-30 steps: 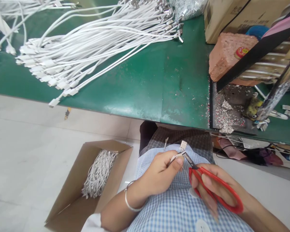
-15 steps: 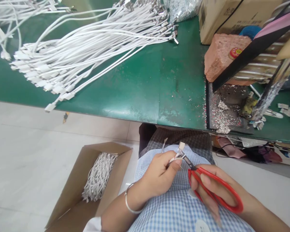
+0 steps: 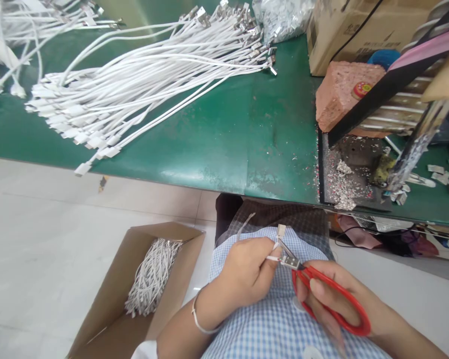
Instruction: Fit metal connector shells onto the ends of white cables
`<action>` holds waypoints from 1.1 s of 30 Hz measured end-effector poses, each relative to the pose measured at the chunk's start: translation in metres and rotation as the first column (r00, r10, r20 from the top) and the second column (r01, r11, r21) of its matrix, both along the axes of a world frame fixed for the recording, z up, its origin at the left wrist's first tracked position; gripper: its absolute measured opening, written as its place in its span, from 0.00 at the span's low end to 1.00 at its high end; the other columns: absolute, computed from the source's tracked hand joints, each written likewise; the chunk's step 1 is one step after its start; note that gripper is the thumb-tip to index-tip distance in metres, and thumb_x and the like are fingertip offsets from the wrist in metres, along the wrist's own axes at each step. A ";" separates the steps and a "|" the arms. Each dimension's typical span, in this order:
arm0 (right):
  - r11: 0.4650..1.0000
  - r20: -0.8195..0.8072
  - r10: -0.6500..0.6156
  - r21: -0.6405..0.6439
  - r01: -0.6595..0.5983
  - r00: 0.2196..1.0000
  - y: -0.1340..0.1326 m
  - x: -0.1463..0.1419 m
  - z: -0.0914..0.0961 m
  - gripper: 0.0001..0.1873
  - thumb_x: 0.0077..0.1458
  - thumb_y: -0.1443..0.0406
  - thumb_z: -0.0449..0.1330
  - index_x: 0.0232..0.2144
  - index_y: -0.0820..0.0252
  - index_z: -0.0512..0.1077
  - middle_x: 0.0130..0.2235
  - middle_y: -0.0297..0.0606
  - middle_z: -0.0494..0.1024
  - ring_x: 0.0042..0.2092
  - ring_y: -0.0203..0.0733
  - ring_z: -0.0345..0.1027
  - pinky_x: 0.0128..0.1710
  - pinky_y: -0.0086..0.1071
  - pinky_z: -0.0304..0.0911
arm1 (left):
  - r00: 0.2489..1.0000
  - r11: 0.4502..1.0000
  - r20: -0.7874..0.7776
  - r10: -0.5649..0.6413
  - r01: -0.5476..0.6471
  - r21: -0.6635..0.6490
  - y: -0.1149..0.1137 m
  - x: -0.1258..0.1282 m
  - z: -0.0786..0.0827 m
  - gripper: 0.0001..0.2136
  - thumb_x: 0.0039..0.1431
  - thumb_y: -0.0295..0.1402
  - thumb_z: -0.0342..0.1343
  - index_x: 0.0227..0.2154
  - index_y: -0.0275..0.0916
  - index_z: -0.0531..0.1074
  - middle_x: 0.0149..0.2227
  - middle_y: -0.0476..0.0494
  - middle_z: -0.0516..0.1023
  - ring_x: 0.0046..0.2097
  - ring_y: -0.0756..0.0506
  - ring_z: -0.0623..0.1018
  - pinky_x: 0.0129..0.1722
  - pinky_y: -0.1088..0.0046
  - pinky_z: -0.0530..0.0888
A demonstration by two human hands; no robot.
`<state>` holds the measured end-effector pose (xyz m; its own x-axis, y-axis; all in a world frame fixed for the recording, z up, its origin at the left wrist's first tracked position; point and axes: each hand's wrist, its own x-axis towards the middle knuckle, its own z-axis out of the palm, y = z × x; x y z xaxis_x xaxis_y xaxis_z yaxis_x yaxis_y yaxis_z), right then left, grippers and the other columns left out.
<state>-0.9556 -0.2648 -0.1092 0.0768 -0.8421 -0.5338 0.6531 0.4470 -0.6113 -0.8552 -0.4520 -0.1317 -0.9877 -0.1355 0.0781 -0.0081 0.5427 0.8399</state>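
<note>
Over my lap, my left hand (image 3: 249, 269) pinches a white cable (image 3: 273, 258) between thumb and fingers. Beyond the fingertips stick out a metal USB plug (image 3: 290, 262) and a beige connector end (image 3: 281, 231). A thin cable end (image 3: 249, 219) also pokes out past the far side of this hand. My right hand (image 3: 333, 294) is wrapped around red-handled scissors (image 3: 344, 294). Their blades lie beside the USB plug, close to my left fingertips; whether they touch the cable I cannot tell.
White cables (image 3: 142, 89) lie bundled on the green table (image 3: 209, 144). A carton (image 3: 179, 279) on the floor at left holds more cables. At right are a brick (image 3: 349, 89), a cardboard box (image 3: 359, 30), a dark tray (image 3: 344, 189) with metal crumbs, and a bag of small parts (image 3: 282, 20).
The metal USB plug now shows beside the scissor blades, below the beige connector end. The scissors have shifted slightly. My left hand stays nearly in place, still pinching the cable.
</note>
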 end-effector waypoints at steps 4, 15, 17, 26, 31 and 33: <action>1.000 -0.062 0.019 0.006 -0.019 0.998 0.001 0.000 0.000 0.23 0.65 0.47 0.48 0.34 0.62 0.62 0.16 0.29 0.64 0.16 0.28 0.54 0.21 0.26 0.48 | 0.998 0.989 -0.028 -0.064 0.060 -0.139 -0.004 0.000 0.001 0.10 0.65 0.25 0.44 0.26 0.36 0.58 0.22 0.50 0.62 0.24 0.52 0.60 0.26 0.75 0.56; 0.967 -0.036 -0.249 -0.067 0.246 0.968 0.016 0.003 -0.004 0.22 0.68 0.52 0.46 0.28 0.62 0.62 0.14 0.31 0.63 0.15 0.27 0.53 0.18 0.23 0.45 | 0.989 0.985 0.028 -0.147 0.149 -0.084 0.001 0.007 -0.006 0.07 0.62 0.25 0.45 0.28 0.36 0.59 0.24 0.49 0.65 0.25 0.51 0.62 0.27 0.73 0.56; 0.939 -0.082 -0.334 -0.118 0.324 0.939 0.023 -0.002 -0.002 0.22 0.67 0.51 0.46 0.29 0.61 0.64 0.13 0.31 0.61 0.15 0.27 0.53 0.17 0.22 0.44 | 0.987 0.989 0.064 -0.145 0.142 0.044 0.001 0.011 -0.007 0.08 0.64 0.26 0.44 0.27 0.36 0.59 0.24 0.50 0.64 0.25 0.51 0.62 0.27 0.74 0.56; 0.978 -0.447 -0.150 -0.196 0.067 0.882 0.025 -0.005 -0.006 0.34 0.53 0.34 0.48 0.36 0.58 0.63 0.25 0.35 0.65 0.26 0.34 0.54 0.26 0.29 0.53 | 0.976 0.882 0.180 -0.122 0.023 0.472 -0.007 0.008 0.000 0.16 0.68 0.38 0.43 0.25 0.35 0.59 0.23 0.50 0.60 0.26 0.53 0.60 0.25 0.78 0.57; 0.955 -0.609 -0.295 -0.190 0.226 0.736 0.008 0.001 -0.008 0.10 0.60 0.59 0.60 0.37 0.57 0.63 0.33 0.35 0.68 0.33 0.34 0.63 0.33 0.27 0.62 | 0.981 0.981 0.157 -0.114 0.087 0.171 0.006 0.009 -0.003 0.11 0.66 0.30 0.43 0.27 0.35 0.60 0.24 0.50 0.64 0.25 0.52 0.62 0.27 0.76 0.57; 0.945 -0.665 -0.326 -0.219 0.242 0.672 0.000 0.001 -0.006 0.05 0.60 0.65 0.58 0.38 0.55 0.64 0.33 0.34 0.67 0.33 0.32 0.64 0.34 0.25 0.63 | 0.983 0.991 0.130 -0.126 0.120 0.056 0.011 0.009 -0.005 0.09 0.65 0.29 0.43 0.28 0.36 0.60 0.24 0.49 0.66 0.25 0.51 0.64 0.27 0.74 0.56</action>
